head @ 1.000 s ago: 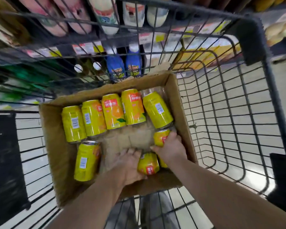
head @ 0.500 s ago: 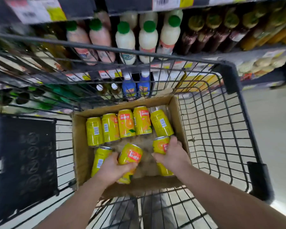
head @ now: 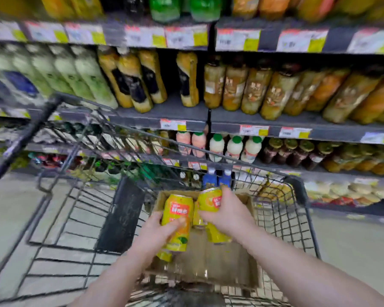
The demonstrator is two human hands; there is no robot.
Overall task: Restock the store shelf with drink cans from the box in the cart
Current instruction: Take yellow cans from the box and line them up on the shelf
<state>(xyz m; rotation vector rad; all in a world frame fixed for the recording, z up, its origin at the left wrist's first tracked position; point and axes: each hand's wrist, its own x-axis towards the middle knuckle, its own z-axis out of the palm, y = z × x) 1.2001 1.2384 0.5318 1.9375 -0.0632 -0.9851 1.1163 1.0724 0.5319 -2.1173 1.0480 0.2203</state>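
A person's two bare arms reach forward over a black wire cart that stands against a store shelf. A brown cardboard box sits in the cart, close to the person.

The left hand grips a yellow drink can with a red and orange label. It is held nearly upright above the box. The fingers curl round its left side, and the thumb presses across the front.

The right hand grips a second can, tilted and slightly higher, just beside the first. Its fingers wrap over the right side, and the thumb lies along the lower edge. Whether the two held cans touch cannot be told.

Under the hands, more yellow loose cans lie in the box, partly hidden.

Beyond the cart, the shelf boards carry rows of tall juice bottles. Small white bottles with green caps stand on a lower board. Blurred price tags line the shelf edges. A pale floor shows on the left.
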